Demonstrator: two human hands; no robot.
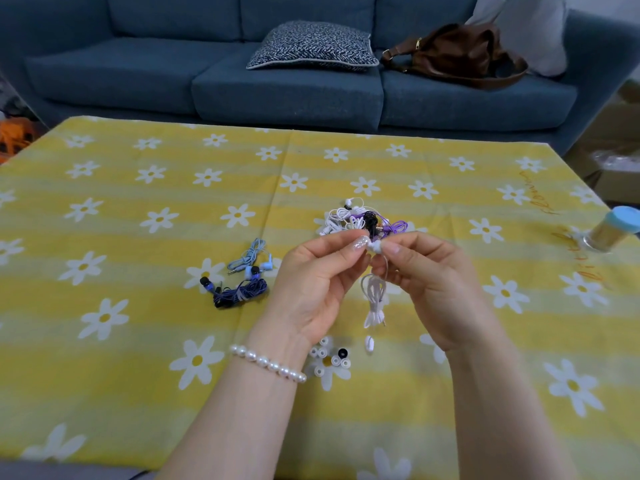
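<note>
A patterned cushion (311, 46) and brown bag (457, 55) lie on the blue sofa (114, 64); a blue-lidded jar (613, 230) (far right) sits on the daisy-clothed worktop (138, 375).

Bare tabletop (121, 393) runs wide on the near left and along the far strip; just beyond the left hand (311, 282) and right hand (433, 282), a tangled earphone pile (360, 221) bars a straight reach forward; a light blue earphone set (251, 259) and a dark blue earphone set (239, 292) crowd the left; loose ear tips (329, 356) lie between the wrists, beneath the dangling white earphone (374, 299); a jar (613, 230) sits at the right edge, well apart.
</note>
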